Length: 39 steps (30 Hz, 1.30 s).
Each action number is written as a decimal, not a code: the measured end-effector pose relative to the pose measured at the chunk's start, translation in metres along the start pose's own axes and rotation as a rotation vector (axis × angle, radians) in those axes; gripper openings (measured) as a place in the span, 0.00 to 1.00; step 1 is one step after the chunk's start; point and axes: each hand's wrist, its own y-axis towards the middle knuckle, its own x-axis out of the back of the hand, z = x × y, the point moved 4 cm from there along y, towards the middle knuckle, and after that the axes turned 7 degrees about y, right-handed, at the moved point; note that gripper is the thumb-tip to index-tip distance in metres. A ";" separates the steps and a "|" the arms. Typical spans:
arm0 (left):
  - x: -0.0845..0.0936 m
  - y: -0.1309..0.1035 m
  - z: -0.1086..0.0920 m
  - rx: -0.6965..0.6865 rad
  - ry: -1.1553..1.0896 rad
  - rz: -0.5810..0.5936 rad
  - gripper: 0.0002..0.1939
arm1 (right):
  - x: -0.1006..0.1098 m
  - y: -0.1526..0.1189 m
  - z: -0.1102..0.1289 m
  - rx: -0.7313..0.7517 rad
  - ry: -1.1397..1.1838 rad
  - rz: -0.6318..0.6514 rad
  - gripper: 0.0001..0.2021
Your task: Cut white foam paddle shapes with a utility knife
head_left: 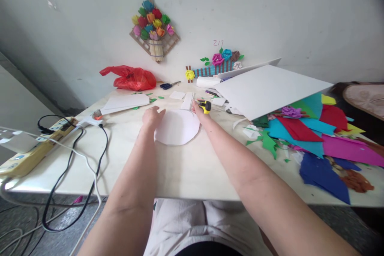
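Note:
A white, roughly round piece of board (pixel 177 128) lies flat on the table between my hands. My left hand (pixel 153 117) is at its upper left edge, thumb and fingers apart. At the upper right edge is my right hand (pixel 199 111), its fingers partly hidden, beside a yellow and black tool (pixel 205 106); whether it grips the tool is unclear. Just behind the round piece lie a narrow white strip (pixel 187 101) and a small white piece (pixel 177 95).
Dark-handled scissors (pixel 168 85) and a red plastic bag (pixel 135 78) lie at the back. A large white board (pixel 270 88) and coloured paper scraps (pixel 303 132) cover the right side. A yellow power strip (pixel 39 148) with loose cables is at the left.

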 end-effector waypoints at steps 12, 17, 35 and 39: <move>-0.004 -0.009 -0.025 -0.147 0.073 0.026 0.20 | 0.020 -0.011 0.025 -0.228 0.013 -0.069 0.08; -0.015 -0.014 -0.041 -0.271 0.026 0.079 0.19 | 0.019 -0.008 0.025 -0.200 -0.024 -0.070 0.11; -0.045 -0.029 -0.073 -0.691 0.096 0.172 0.30 | 0.033 0.000 0.041 -0.161 -0.257 0.087 0.12; -0.046 -0.031 -0.075 -0.707 0.123 0.129 0.27 | 0.036 0.004 0.039 -0.154 -0.230 0.079 0.11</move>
